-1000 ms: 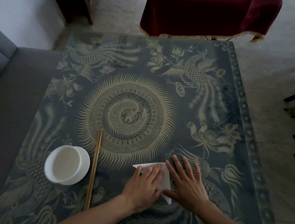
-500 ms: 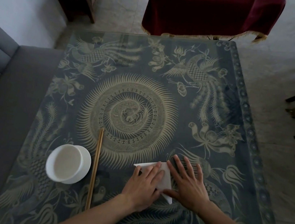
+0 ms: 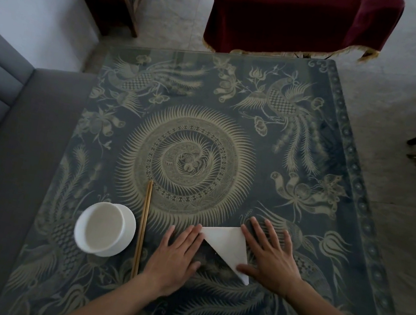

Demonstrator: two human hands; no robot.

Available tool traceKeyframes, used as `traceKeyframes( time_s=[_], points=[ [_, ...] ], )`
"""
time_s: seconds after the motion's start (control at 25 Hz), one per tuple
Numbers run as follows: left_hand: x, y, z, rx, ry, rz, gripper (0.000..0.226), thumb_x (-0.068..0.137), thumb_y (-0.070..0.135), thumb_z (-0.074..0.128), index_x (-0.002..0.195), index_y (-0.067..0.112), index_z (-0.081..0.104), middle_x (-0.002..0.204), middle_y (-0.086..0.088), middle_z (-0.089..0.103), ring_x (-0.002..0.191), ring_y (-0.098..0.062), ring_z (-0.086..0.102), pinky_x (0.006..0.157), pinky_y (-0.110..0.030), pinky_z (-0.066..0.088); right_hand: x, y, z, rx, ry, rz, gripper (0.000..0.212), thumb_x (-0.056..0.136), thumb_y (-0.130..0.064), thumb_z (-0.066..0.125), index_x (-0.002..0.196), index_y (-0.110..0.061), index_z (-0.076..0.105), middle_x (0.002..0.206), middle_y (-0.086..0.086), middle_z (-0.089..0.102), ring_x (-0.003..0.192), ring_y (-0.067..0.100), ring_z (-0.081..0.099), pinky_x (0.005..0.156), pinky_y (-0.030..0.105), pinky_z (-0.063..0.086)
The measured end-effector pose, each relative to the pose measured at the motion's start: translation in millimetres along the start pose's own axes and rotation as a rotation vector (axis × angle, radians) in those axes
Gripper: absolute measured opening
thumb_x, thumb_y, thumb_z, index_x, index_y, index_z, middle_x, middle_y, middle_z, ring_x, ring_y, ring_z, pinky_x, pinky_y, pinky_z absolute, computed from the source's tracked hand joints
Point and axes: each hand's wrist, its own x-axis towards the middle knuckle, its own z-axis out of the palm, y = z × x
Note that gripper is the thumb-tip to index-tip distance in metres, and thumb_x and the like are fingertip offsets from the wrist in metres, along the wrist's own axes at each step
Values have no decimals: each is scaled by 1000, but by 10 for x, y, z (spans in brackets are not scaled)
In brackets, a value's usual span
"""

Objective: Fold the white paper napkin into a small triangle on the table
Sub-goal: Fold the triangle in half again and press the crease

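Observation:
The white paper napkin (image 3: pixel 228 245) lies flat on the patterned table (image 3: pixel 191 155) as a triangle, its long edge running from upper left to lower right. My left hand (image 3: pixel 176 257) rests flat on the table just left of it, fingertips touching its left corner. My right hand (image 3: pixel 271 257) lies flat along its right edge, thumb on the lower point. Both hands have fingers spread and hold nothing.
A white bowl on a small saucer (image 3: pixel 104 229) stands to the left, with a pair of wooden chopsticks (image 3: pixel 142 228) beside it. A grey sofa (image 3: pixel 1 155) borders the table's left side. A red-draped table (image 3: pixel 298 18) stands beyond the far edge.
My left hand has slid left off the napkin, uncovering the folded triangle. My right hand has shifted slightly right to the napkin's edge.

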Motion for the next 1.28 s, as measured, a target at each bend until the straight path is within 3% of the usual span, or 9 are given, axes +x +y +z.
traceKeyframes(
  time_s=[0.36,0.56,0.68,0.8,0.88,1.04,1.16,1.28],
  points=[
    [46,46,-60,-105,57,-7,67,101,48,31,155,12,16,163,-6,5,150,-21,5,116,-50,4,-22,-66,-22,13,59,-15,101,81,-82,30,146,-34,-29,156,-6,-34,141,22,-34,113,60,-16],
    [387,246,-193,-84,45,127,67,103,47,22,156,13,1,163,-2,-8,149,-17,-13,119,-47,-4,-118,-280,-73,-43,214,-80,86,93,-67,29,155,-14,3,163,4,-3,149,23,-9,115,54,-1],
    [510,346,-180,-71,11,158,67,101,51,10,155,15,-7,162,1,-16,145,-12,-24,120,-43,-9,-126,-501,-39,1,223,-50,73,98,-54,22,153,-7,11,162,9,5,148,27,-1,113,50,0],
    [492,323,-96,-69,-32,146,70,98,58,1,153,17,-13,161,3,-22,143,-9,-29,118,-46,-14,-124,-683,62,-20,235,-32,69,97,-43,27,152,-2,16,160,15,14,147,31,6,112,49,4],
    [461,286,-62,-60,-46,137,73,97,62,0,153,18,-15,159,4,-26,142,-9,-30,117,-48,-16,-105,-710,135,9,235,-13,71,98,-45,30,152,-2,14,160,16,12,147,31,6,112,48,6],
    [447,234,-75,-38,-80,139,72,98,63,3,152,20,-19,157,7,-33,141,-9,-32,115,-49,-20,-74,-672,242,53,238,-14,73,100,-55,18,153,-7,0,162,11,-5,148,23,-12,116,46,1],
    [448,218,-74,-32,-81,148,70,99,59,4,151,21,-22,155,7,-36,141,-10,-33,114,-50,-20,-166,-606,284,65,238,9,77,98,-60,24,152,-6,20,160,12,15,148,21,4,114,50,11],
    [444,220,-45,-32,-79,148,71,99,59,5,150,19,-24,155,5,-37,141,-11,-34,113,-49,-21,-380,-539,439,9,220,-33,78,96,-61,33,151,-6,27,159,12,24,148,23,10,112,53,16]
  ],
)
